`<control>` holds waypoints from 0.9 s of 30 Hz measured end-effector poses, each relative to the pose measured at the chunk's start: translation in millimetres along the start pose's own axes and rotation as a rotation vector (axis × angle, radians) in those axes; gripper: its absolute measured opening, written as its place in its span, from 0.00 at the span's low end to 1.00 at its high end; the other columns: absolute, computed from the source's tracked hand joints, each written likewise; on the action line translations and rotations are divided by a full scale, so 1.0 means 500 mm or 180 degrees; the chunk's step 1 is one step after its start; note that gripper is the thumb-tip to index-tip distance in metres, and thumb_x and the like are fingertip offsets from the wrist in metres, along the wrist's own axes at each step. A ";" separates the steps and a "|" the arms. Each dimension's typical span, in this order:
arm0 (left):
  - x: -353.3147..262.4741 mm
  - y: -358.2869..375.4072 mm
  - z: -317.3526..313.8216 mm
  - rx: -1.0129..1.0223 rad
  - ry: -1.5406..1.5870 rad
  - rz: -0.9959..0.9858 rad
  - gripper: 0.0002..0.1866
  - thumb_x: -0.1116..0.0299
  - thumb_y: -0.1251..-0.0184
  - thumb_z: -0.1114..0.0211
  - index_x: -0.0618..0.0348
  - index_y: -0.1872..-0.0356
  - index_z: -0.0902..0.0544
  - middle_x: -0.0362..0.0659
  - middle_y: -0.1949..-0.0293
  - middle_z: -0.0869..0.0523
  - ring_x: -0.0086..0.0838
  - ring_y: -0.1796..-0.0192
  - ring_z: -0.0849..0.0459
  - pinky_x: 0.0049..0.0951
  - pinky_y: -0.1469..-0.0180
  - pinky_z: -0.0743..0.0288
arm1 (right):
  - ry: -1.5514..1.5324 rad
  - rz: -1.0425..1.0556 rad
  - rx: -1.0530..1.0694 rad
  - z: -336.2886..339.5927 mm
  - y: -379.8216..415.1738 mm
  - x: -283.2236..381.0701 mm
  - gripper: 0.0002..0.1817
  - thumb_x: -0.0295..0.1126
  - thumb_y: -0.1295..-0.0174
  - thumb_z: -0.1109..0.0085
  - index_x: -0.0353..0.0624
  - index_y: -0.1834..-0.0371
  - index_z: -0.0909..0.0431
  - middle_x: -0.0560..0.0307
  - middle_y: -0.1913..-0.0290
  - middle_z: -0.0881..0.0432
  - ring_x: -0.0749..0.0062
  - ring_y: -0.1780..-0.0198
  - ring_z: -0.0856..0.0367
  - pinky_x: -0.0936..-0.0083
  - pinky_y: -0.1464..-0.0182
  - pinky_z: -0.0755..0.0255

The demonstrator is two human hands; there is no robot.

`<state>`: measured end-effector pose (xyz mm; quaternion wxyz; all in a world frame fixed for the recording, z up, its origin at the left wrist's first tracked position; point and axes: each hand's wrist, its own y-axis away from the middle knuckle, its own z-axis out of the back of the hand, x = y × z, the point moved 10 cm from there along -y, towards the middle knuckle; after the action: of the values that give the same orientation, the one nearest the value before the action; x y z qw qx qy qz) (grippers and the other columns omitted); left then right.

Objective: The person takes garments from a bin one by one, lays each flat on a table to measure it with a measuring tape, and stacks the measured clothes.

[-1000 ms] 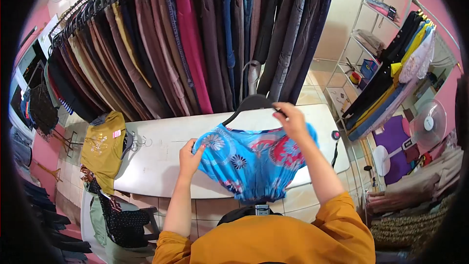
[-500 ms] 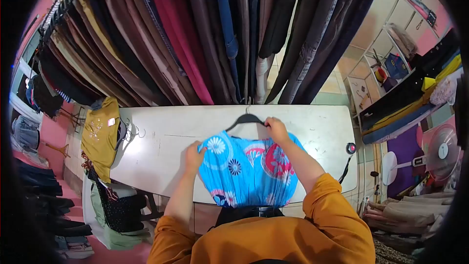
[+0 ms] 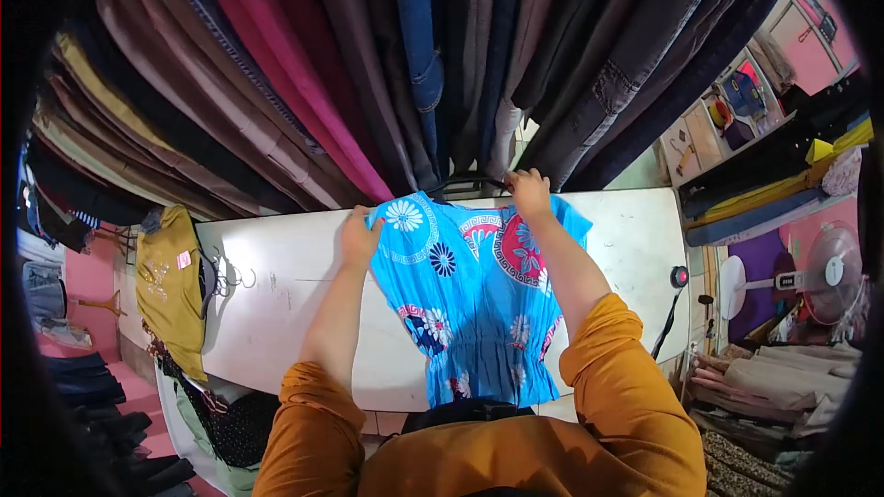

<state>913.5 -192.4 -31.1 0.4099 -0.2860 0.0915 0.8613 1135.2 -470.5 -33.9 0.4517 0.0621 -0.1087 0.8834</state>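
Observation:
A bright blue dress [image 3: 479, 299] with white, navy and red flowers lies over the table, its gathered waist close to my body. My left hand [image 3: 360, 237] has its fingers closed on the dress at the left shoulder. At the other shoulder, my right hand [image 3: 529, 193] is closed around the end of a black hanger [image 3: 468, 186] at the neckline. Most of the hanger is hard to make out against the dark trousers behind it. The lower part of the dress is hidden past the table's front edge.
Trousers [image 3: 276, 74] hang in a dense row along the white table's [image 3: 276, 313] far edge. A mustard top [image 3: 170, 285] drapes over its left end, beside loose wire hangers [image 3: 235, 278]. A tape measure [image 3: 680, 277] lies at the right; a fan [image 3: 831, 271] stands beyond.
Both hands have moved away from me, toward the hanging trousers, drawing the dress farther up the table. More of its gathered waist shows now. The camera view has also shifted.

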 end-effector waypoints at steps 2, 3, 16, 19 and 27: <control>0.004 0.036 -0.007 -0.0138 0.0088 -0.0086 0.21 0.64 0.43 0.33 0.65 0.53 0.25 0.52 0.64 0.17 0.47 0.58 0.18 0.40 0.54 0.26 | 0.0049 -0.0165 0.0201 -0.007 0.041 -0.022 0.08 0.30 0.46 0.44 0.50 0.63 0.21 0.59 0.61 0.20 0.62 0.51 0.25 0.56 0.51 0.34; 0.004 0.062 0.017 -0.0391 0.0468 0.0080 0.23 0.62 0.42 0.32 0.65 0.50 0.27 0.50 0.64 0.17 0.42 0.60 0.18 0.36 0.56 0.26 | -0.0194 0.0025 -0.0341 0.037 0.067 -0.021 0.11 0.30 0.45 0.43 0.50 0.59 0.21 0.58 0.57 0.21 0.62 0.48 0.26 0.54 0.48 0.36; 0.076 0.387 -0.081 0.1106 0.1596 0.0937 0.08 0.72 0.45 0.32 0.65 0.67 0.20 0.42 0.77 0.17 0.20 0.74 0.20 0.21 0.74 0.29 | -0.0453 -0.1507 -0.0617 0.186 0.539 -0.269 0.21 0.32 0.48 0.39 0.40 0.49 0.27 0.44 0.53 0.27 0.48 0.52 0.29 0.55 0.48 0.36; 0.089 0.381 -0.076 0.0919 0.1215 0.1040 0.06 0.71 0.46 0.33 0.63 0.76 0.19 0.41 0.81 0.18 0.22 0.78 0.20 0.24 0.74 0.29 | 0.0222 -0.1900 -0.1234 0.231 0.583 -0.455 0.21 0.30 0.47 0.42 0.38 0.48 0.29 0.41 0.45 0.29 0.46 0.43 0.32 0.54 0.43 0.37; 0.123 0.409 -0.021 -0.0015 0.0582 0.0797 0.07 0.69 0.49 0.33 0.62 0.74 0.19 0.43 0.80 0.18 0.29 0.79 0.21 0.30 0.72 0.27 | -0.0003 -0.2526 -0.0630 0.240 0.631 -0.725 0.29 0.31 0.53 0.35 0.38 0.45 0.32 0.41 0.45 0.28 0.47 0.43 0.30 0.61 0.41 0.36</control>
<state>732.0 -288.7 -90.6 0.2887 -0.3505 0.1614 0.8762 1092.5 -964.0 -35.7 0.7612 0.0558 -0.1609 0.6257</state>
